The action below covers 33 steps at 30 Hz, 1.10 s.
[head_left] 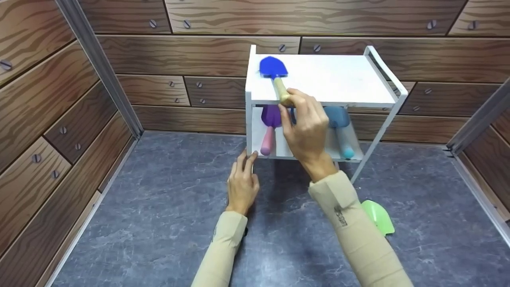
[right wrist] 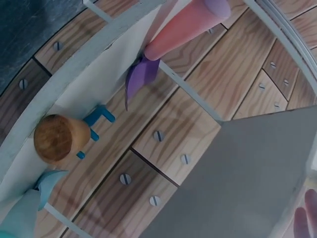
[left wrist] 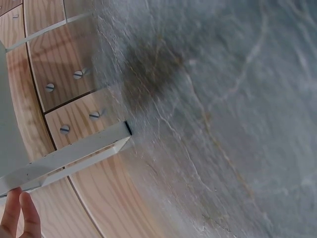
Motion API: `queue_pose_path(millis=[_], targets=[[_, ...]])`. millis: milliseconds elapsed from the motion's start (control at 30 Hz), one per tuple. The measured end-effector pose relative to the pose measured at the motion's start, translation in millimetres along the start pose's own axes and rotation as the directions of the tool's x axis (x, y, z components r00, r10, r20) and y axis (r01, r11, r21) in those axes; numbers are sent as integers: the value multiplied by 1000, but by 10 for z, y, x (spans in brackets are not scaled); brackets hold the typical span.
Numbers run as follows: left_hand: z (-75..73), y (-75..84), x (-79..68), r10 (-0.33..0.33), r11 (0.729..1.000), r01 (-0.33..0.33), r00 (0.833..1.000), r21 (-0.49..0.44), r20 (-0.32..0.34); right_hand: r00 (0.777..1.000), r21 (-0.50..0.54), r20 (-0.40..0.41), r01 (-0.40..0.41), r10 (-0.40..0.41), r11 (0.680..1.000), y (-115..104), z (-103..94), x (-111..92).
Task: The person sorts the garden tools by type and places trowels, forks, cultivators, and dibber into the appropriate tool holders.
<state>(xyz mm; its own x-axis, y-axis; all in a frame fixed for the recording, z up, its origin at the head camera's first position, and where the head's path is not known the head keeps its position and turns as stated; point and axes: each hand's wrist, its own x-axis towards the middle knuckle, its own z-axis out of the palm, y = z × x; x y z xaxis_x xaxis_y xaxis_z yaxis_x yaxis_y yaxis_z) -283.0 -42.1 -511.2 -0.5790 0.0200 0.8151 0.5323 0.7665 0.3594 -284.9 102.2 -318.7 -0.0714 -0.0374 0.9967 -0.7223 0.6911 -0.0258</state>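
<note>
Our right hand (head_left: 306, 125) pinches the blue shovel (head_left: 273, 67); our straight-fingered left hand (head_left: 242, 186) touches the rack (head_left: 334, 77), which bumping might tip.

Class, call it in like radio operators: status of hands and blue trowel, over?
Right hand grips blue trowel by yellow handle. Left hand touches white rack. Blade over top shelf. Nothing visibly in the way.
</note>
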Motion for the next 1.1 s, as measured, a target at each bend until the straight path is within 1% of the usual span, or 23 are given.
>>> queue_pose_path(millis=[200, 567, 800, 1100], targets=[[-3, -6, -6, 2, 1000, -2, 1000, 9, 4, 999, -15, 51, -18, 19, 1000, 17, 96, 33], [-5, -16, 1, -5, 1000, 5, 1000, 8, 6, 996, 4, 71, -47, 47, 999, 9, 195, 59], [-7, -20, -2, -6, 1000, 6, 1000, 10, 4, 996, -13, 73, -60, 61, 998, -8, 137, 44], [-9, -8, -4, -10, 1000, 10, 1000, 11, 18, 996, -24, 42, -80, 81, 997, -8, -51, -107]])
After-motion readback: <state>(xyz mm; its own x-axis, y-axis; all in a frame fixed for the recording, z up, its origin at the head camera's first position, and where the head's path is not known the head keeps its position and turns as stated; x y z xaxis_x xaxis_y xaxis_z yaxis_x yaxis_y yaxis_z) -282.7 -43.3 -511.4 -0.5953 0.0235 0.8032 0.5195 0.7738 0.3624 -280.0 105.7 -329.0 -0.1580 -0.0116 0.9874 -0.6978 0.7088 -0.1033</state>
